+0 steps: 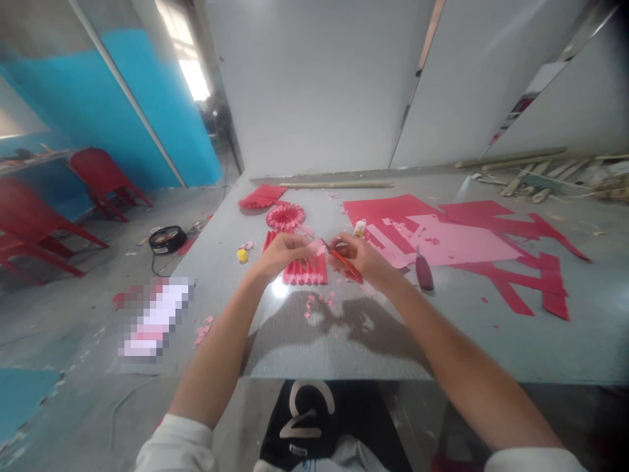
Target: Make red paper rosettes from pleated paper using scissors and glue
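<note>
My left hand (pixel 282 252) is closed, pinching a small pink piece of paper (pixel 318 248) above the table. My right hand (pixel 361 259) is closed round red-handled scissors (pixel 341 257), whose blades point left into that pink piece. Directly beneath my hands lies a pleated red paper strip (pixel 304 270). Small pink paper scraps (pixel 319 303) are scattered on the grey tabletop (pixel 354 341) just in front of it.
A round pleated paper fan (pixel 285 216) and a folded red stack (pixel 262 196) lie farther back. Red and pink sheets (pixel 442 239) spread to the right, with a dark red knife (pixel 423 272), a small glue bottle (pixel 360 227) and a yellow cap (pixel 242 255). Red chairs (pixel 103 177) stand left.
</note>
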`<act>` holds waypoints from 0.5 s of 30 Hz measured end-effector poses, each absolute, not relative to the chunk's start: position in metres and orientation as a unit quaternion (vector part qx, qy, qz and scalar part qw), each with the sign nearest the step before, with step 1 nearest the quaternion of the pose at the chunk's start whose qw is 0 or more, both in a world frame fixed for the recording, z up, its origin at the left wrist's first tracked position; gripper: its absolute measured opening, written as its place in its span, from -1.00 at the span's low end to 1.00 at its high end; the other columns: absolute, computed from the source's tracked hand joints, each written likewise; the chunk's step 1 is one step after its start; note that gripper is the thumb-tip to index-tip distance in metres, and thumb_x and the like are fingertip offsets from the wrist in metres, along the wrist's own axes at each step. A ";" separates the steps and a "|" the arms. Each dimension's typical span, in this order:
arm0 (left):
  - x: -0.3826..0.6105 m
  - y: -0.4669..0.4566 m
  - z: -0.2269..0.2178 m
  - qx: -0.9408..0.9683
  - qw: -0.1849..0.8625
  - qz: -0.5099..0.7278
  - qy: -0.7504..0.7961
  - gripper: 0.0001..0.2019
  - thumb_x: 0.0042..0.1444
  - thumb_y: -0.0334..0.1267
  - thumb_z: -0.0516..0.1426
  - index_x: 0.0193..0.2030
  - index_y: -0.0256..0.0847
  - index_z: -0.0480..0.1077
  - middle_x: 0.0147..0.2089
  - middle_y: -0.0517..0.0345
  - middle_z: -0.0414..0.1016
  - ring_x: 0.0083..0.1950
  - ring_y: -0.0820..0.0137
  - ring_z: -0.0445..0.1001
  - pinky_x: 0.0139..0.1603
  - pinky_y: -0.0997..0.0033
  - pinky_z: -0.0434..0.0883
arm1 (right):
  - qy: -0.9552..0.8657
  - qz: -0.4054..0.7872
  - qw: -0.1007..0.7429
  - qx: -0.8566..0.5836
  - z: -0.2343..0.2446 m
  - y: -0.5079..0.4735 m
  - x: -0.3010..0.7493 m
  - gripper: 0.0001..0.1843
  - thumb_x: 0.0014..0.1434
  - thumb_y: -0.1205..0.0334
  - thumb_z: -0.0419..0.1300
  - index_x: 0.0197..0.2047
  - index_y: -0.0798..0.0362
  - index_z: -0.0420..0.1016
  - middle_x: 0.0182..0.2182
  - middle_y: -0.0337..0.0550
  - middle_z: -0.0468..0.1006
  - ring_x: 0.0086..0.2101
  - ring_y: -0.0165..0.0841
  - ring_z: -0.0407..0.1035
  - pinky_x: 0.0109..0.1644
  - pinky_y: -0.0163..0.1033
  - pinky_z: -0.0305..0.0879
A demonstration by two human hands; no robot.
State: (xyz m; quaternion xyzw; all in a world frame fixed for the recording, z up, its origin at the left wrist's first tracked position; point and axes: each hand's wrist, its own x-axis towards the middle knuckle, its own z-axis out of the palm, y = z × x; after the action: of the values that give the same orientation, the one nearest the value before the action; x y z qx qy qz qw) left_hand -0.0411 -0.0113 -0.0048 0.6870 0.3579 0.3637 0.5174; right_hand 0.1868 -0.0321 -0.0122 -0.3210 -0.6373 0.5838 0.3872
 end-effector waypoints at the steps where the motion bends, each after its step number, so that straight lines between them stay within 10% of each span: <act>1: -0.041 -0.011 -0.005 0.690 0.515 0.363 0.357 -0.69 0.14 -0.08 0.29 -0.42 -0.33 0.52 -0.45 0.06 0.55 -0.42 0.48 0.46 -0.34 0.47 0.34 | -0.643 0.581 0.383 -0.319 -0.012 -0.032 0.187 -0.67 0.11 0.04 0.37 -0.22 -0.02 0.34 -0.53 -0.37 0.39 -0.61 -0.51 0.16 -0.53 -0.31 0.10; 15: -0.050 -0.007 -0.003 0.678 0.518 0.380 0.357 -0.76 0.12 -0.15 0.30 -0.39 -0.32 0.52 -0.44 0.08 0.55 -0.41 0.47 0.50 -0.33 0.47 0.41 | -0.661 0.576 0.348 -0.333 -0.011 -0.032 0.188 -0.71 0.09 0.12 0.36 -0.23 -0.01 0.34 -0.53 -0.37 0.40 -0.59 -0.51 0.14 -0.52 -0.32 0.04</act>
State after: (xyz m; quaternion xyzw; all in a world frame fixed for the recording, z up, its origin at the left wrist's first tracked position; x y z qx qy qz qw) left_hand -0.0497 -0.0068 -0.0033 0.6778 0.3569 0.3802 0.5184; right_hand 0.1885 -0.0318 -0.0107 -0.3334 -0.6605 0.5758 0.3479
